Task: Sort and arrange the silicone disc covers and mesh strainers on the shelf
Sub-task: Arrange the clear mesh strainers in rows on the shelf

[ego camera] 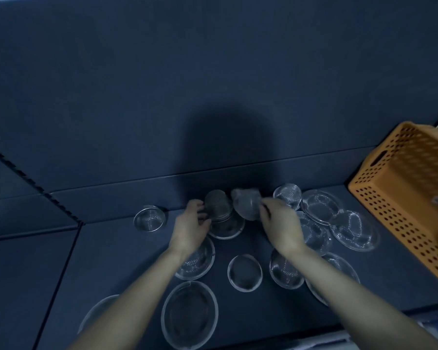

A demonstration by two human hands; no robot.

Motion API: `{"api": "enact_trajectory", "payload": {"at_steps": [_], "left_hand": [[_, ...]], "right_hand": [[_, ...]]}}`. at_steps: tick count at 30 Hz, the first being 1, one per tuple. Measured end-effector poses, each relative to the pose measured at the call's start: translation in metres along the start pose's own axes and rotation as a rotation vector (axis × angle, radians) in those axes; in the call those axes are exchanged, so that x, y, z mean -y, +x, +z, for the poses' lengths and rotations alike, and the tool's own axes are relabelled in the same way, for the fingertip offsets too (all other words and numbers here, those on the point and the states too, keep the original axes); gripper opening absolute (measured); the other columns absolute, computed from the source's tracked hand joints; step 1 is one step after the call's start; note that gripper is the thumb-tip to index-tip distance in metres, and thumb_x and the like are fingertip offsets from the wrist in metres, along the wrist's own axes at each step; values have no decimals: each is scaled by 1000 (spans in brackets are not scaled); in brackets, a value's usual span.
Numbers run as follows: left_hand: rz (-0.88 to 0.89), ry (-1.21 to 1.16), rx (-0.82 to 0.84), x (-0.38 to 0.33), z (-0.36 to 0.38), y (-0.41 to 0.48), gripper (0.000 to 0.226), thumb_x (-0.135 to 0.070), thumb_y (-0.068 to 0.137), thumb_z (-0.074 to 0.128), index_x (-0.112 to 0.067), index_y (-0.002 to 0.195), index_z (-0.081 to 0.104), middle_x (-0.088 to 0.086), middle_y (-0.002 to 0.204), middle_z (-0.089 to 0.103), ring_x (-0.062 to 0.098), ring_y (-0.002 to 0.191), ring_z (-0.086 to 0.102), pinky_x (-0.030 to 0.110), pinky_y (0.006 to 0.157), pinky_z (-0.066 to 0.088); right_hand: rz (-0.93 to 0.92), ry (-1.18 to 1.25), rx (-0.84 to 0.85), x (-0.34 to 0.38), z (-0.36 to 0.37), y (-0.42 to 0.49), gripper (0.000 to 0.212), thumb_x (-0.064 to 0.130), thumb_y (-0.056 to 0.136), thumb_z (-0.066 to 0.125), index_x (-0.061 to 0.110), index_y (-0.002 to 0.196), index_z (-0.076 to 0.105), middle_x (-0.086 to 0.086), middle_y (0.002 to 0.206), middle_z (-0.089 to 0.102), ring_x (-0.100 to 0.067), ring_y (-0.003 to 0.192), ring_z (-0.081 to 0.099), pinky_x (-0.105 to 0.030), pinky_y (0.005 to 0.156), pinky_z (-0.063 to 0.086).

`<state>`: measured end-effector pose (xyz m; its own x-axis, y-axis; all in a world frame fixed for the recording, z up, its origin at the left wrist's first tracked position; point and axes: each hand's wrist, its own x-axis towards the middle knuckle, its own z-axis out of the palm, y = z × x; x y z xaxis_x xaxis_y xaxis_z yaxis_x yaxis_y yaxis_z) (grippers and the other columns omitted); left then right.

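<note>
Several round mesh strainers and clear silicone disc covers lie scattered on the dark shelf (116,261). My left hand (191,223) grips a stack of small mesh strainers (218,207) standing on a larger disc (228,227) near the back wall. My right hand (280,223) pinches a single strainer (245,204), tilted and blurred, just right of that stack. A lone small strainer (149,219) sits at the left. Clear disc covers lie at the front, one large (189,315) and one small (245,272).
An orange perforated basket (412,195) stands at the right edge of the shelf. More strainers (321,205) crowd the space between my right hand and the basket. A dark back wall rises right behind the stack. The shelf's front edge runs under my forearms.
</note>
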<state>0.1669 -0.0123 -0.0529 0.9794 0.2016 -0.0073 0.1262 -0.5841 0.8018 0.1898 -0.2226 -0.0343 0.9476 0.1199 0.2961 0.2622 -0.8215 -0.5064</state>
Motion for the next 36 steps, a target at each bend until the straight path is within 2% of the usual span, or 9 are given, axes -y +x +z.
{"api": "enact_trajectory", "payload": {"at_steps": [5,8,11,17,20,24,29,33,36], "left_hand": [[133,88,138,-2,6,6,52,2,81,60,-18,128,53,-4,122,61,15,116,56,15,99,38],[95,154,148,-7,16,10,71,-19,78,72,-14,140,38,2,140,46,20,129,42,14,99,25],[-17,99,194,-14,33,14,76,-33,68,81,-13,129,41,5,129,52,23,119,49,25,94,37],[12,187,129,-23,60,17,106,-31,64,83,-12,146,19,13,136,47,28,124,44,33,99,38],[23,229,109,-26,61,18,104,-31,66,79,-12,147,17,15,134,49,30,122,46,34,98,41],[10,257,130,-32,48,21,95,-37,64,76,-14,142,25,10,124,57,26,110,54,27,82,43],[-110,152,152,-43,29,18,75,-49,59,75,-17,119,45,-13,89,57,3,78,53,17,59,36],[-205,10,161,-46,13,12,72,-55,53,74,-19,113,55,-9,92,64,7,86,60,21,69,45],[-176,61,83,-41,-6,2,66,-50,61,77,-23,117,54,-16,89,60,0,80,56,13,61,38]], "right_hand": [[232,302,-225,-7,-21,6,15,5,89,56,9,76,63,-2,64,59,-19,61,52,-27,62,40],[411,494,-251,-10,-25,12,30,10,90,57,21,63,53,7,52,44,-6,50,37,-16,50,33],[452,570,-245,-12,-27,12,29,10,90,58,23,63,56,6,55,46,-6,53,38,-13,53,35],[421,587,-209,-13,-30,4,29,7,88,56,17,61,55,-2,56,47,-10,54,36,-23,54,34],[425,619,-213,-17,-30,2,21,8,88,57,11,68,60,-3,58,50,-10,56,39,-25,57,37],[446,659,-270,-23,-33,2,29,8,87,58,27,66,59,10,55,49,-3,52,39,-15,54,36],[548,807,-317,-23,-35,9,22,6,86,59,15,67,63,8,55,47,0,48,39,-16,49,36],[543,838,-293,-17,-36,10,22,11,87,61,19,67,65,7,56,56,-7,51,46,-26,54,39],[485,834,-280,-9,-33,7,23,13,87,61,20,67,67,11,58,63,3,53,53,-20,58,43]]}}
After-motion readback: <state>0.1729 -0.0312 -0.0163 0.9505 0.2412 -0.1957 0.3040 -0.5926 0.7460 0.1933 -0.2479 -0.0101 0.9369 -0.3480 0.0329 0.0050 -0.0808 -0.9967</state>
